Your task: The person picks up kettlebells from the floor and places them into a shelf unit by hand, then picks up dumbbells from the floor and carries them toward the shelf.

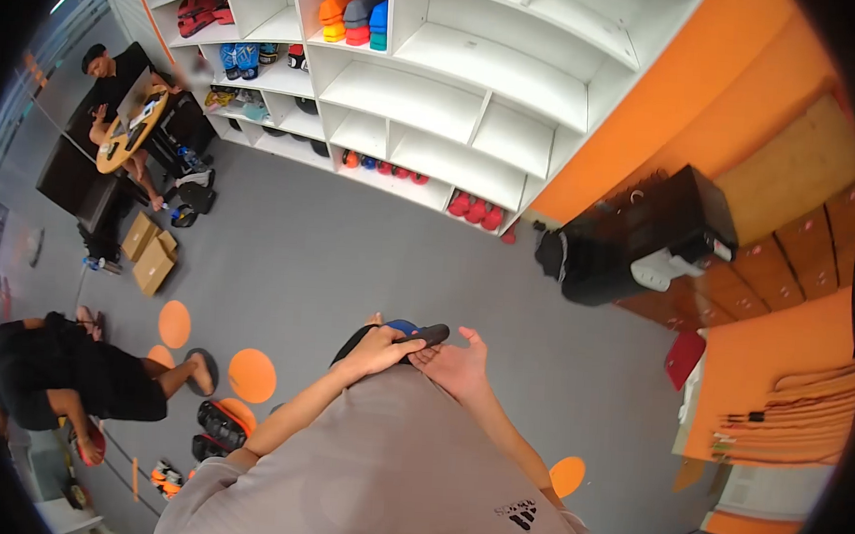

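Close to my body, my left hand [375, 351] is wrapped round a dark, rounded object [426, 338] whose end sticks out to the right. My right hand [453, 363] is beside it, palm up, with its thumb and fingers apart and its fingertips near the object's underside. Just behind my left hand a blue and black item [401, 327] shows in part; the hand and my grey shirt hide the rest of it.
White shelves [408, 92] with gloves and coloured pads stand ahead. One person [118, 86] sits at a small table at the upper left; another [83, 375] bends at the left. Cardboard boxes [154, 262], black pads [218, 425] and orange floor dots [252, 375] are leftward.
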Demonstrator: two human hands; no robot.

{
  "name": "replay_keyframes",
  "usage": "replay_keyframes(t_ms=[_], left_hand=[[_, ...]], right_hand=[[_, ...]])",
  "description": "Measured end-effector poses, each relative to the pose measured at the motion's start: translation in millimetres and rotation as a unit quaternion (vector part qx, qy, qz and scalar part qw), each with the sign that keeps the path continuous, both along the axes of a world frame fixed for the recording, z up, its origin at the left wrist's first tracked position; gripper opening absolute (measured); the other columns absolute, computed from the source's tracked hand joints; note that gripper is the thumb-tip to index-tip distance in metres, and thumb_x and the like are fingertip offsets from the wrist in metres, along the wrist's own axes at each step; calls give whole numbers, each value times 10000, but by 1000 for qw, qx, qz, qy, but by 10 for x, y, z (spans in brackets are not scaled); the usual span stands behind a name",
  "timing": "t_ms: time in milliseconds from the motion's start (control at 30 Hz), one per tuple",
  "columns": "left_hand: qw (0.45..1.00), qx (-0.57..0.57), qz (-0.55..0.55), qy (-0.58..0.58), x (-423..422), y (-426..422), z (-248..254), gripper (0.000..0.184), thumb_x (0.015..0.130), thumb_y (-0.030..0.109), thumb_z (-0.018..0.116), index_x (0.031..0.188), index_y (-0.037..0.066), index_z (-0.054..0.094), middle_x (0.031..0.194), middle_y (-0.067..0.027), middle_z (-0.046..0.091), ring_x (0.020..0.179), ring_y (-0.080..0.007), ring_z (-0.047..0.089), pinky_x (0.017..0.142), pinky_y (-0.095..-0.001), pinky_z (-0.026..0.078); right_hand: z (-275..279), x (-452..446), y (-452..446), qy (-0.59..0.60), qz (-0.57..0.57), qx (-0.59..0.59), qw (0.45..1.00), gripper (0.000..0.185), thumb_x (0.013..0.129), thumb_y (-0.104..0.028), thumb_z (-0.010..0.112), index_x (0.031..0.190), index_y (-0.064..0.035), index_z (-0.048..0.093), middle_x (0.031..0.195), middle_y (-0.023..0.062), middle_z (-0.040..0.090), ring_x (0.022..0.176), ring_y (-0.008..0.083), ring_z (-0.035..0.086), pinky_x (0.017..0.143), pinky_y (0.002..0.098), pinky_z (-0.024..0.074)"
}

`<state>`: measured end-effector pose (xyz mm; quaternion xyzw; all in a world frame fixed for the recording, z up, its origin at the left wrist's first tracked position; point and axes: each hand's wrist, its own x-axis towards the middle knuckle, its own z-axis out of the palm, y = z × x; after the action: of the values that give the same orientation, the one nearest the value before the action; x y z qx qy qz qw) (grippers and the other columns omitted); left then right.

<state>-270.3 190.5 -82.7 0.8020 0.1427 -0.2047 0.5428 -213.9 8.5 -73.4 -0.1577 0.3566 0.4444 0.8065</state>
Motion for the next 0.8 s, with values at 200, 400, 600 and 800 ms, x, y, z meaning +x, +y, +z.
replay_keyframes(t_ms=[200,400,600,800], left_hand=[[1000,9,7,20,1167,845,191,537,924,471,561,1093,-26,673,879,-152,689,822,-270,654,783,-393,509],[998,43,45,-29,2134,1406,-12,594,953,480,528,1216,-48,597,1041,-260,671,1026,-420,620,900,-468,476],[988,29,152,12,3253,1710,-774,515,946,440,551,1096,-48,619,1011,-277,672,981,-436,638,855,-491,496],[937,20,335,99,4508,1585,-1713,431,903,380,613,1135,17,608,986,-265,667,986,-430,632,864,-510,496]], right_hand=[[196,1376,915,-86,98,-1,991,670,842,-412,519,1251,112,434,1244,223,515,1167,350,510,1063,447,390],[-98,2802,1680,-80,205,-28,975,613,845,-360,505,1261,88,463,1222,217,557,1151,342,542,1034,475,411],[-551,4212,2426,-31,366,-107,924,537,840,-339,524,1185,73,503,1164,192,569,1100,313,546,988,445,436],[-1850,5661,2869,39,476,-168,862,415,842,-295,571,1141,-7,552,1100,121,585,1087,280,547,926,444,457]])
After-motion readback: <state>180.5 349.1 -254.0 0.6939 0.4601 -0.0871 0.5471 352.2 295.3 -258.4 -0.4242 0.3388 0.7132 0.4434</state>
